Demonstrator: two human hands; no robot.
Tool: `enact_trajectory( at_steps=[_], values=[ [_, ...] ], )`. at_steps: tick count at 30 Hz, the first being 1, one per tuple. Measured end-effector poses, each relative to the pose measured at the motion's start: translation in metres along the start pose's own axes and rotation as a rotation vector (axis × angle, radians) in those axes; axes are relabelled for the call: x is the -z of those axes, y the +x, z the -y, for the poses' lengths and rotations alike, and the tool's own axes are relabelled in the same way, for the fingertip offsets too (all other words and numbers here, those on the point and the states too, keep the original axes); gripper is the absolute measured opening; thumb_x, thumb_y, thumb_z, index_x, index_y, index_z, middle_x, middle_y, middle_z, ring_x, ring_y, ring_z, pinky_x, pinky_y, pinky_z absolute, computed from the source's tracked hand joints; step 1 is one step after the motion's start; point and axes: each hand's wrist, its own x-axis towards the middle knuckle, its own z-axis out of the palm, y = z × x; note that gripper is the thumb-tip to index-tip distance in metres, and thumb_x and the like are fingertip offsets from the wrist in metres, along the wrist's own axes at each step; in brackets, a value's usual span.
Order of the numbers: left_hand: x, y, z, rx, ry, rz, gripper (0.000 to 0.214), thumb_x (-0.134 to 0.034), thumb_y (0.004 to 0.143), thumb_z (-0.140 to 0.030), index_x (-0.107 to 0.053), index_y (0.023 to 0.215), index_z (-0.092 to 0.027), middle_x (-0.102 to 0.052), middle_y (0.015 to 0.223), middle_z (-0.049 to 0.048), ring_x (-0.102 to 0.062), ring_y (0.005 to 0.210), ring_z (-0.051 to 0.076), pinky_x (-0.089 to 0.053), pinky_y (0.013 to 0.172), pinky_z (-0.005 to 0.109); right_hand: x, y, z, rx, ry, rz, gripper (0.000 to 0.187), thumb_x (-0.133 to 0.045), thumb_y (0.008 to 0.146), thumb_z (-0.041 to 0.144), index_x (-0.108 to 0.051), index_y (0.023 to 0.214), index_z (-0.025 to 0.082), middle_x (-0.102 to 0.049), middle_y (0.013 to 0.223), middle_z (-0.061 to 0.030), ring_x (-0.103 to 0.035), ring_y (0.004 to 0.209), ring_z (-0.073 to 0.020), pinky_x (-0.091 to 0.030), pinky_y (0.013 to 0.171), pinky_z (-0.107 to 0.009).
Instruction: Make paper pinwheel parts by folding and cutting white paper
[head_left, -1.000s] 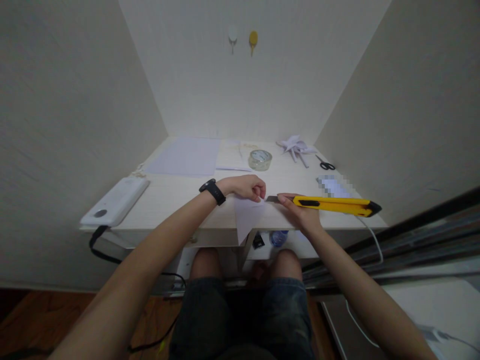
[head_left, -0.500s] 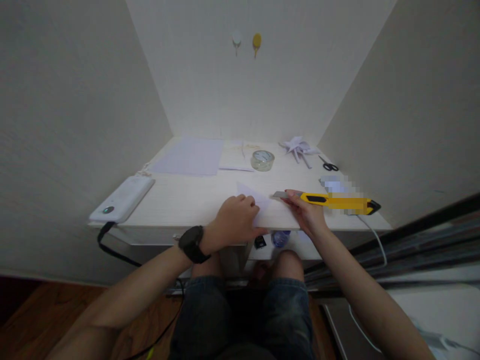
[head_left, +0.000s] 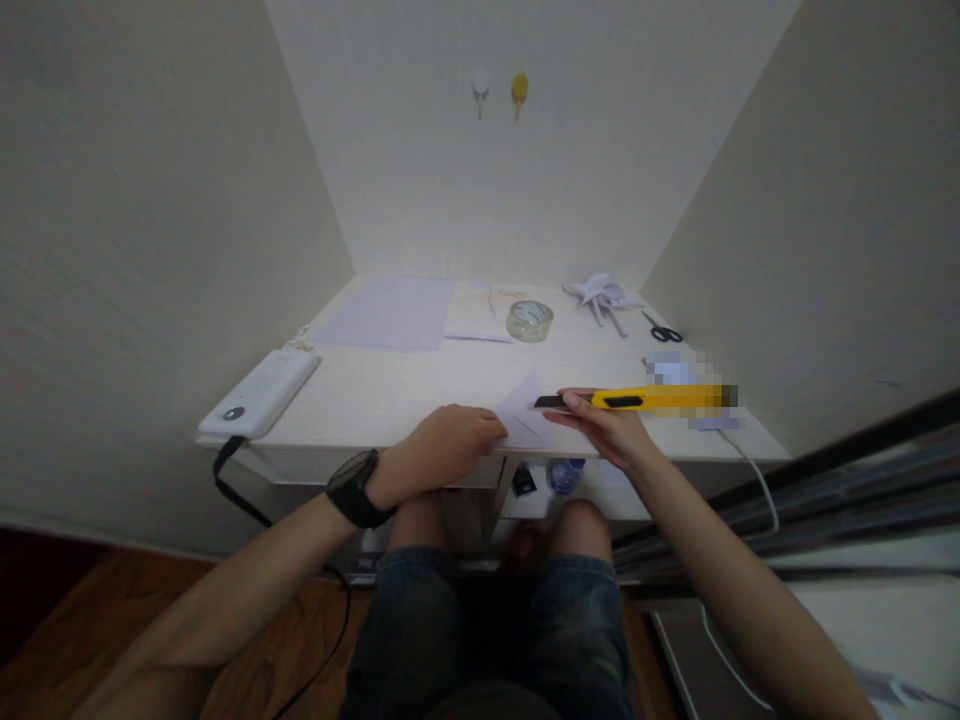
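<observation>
A small folded piece of white paper [head_left: 526,408] lies at the front edge of the white desk [head_left: 390,390]. My left hand [head_left: 459,440], with a dark watch on the wrist, pinches the paper's left corner between closed fingers. In my right hand [head_left: 606,425] is a yellow utility knife [head_left: 637,399], held level with its dark blade pointing left. The blade tip is over or beside the paper's right part; whether it touches cannot be made out. The knife's far end is blurred by pixels.
Behind lie paper sheets [head_left: 390,312], a roll of clear tape [head_left: 530,321], a folded paper pinwheel-like shape [head_left: 600,294] and black scissors [head_left: 664,333]. A white power bank [head_left: 262,395] with a black cable sits at left. A blue-tinted bottle [head_left: 564,475] stands on the shelf below.
My left hand has drawn back left and down, now at the paper's left corner. The paper has turned, and the knife has moved slightly left, its blade now looking dark.
</observation>
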Motion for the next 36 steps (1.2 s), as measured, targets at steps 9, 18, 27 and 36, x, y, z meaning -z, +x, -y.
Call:
enact_trajectory(
  at_steps=[9,18,27,36],
  values=[
    [0.000,0.001,0.012,-0.132,0.059,-0.078,0.030,-0.043,0.089,-0.004,-0.067,0.102,-0.016,-0.071,0.107,0.0085,-0.067,0.098,0.020,-0.050,0.086,0.030,-0.001,0.007,0.003,-0.135,0.104,0.042,0.027,-0.094,0.056,0.029,-0.077,0.075,0.018,-0.076,0.085,-0.0034,-0.072,0.089,-0.0229,-0.064,0.085,-0.044],
    [-0.005,0.029,-0.006,-0.181,0.183,-0.137,0.012,-0.057,0.082,-0.021,-0.061,0.092,-0.015,-0.066,0.102,0.0115,-0.062,0.093,0.025,-0.049,0.081,0.037,0.009,0.015,-0.003,-0.164,0.145,0.078,0.020,-0.089,0.064,0.023,-0.077,0.079,0.019,-0.078,0.088,-0.0048,-0.073,0.090,-0.0254,-0.062,0.087,-0.046],
    [-0.013,0.057,0.006,-0.107,-0.201,-0.129,0.014,-0.058,0.072,-0.014,-0.057,0.085,-0.018,-0.071,0.086,0.0046,-0.065,0.078,0.019,-0.046,0.071,0.029,0.014,0.020,-0.002,-0.147,0.323,0.014,0.009,-0.076,0.077,0.018,-0.073,0.085,0.020,-0.079,0.090,-0.0049,-0.075,0.096,-0.0272,-0.061,0.090,-0.050],
    [-0.019,0.064,0.013,-0.034,-0.296,-0.292,0.009,-0.061,0.077,-0.019,-0.060,0.086,-0.019,-0.072,0.091,0.0023,-0.066,0.083,0.018,-0.047,0.078,0.029,0.008,0.018,-0.003,-0.008,0.338,-0.120,0.018,-0.085,0.067,0.023,-0.074,0.081,0.021,-0.078,0.085,-0.0027,-0.075,0.087,-0.0228,-0.060,0.095,-0.043]
  ],
)
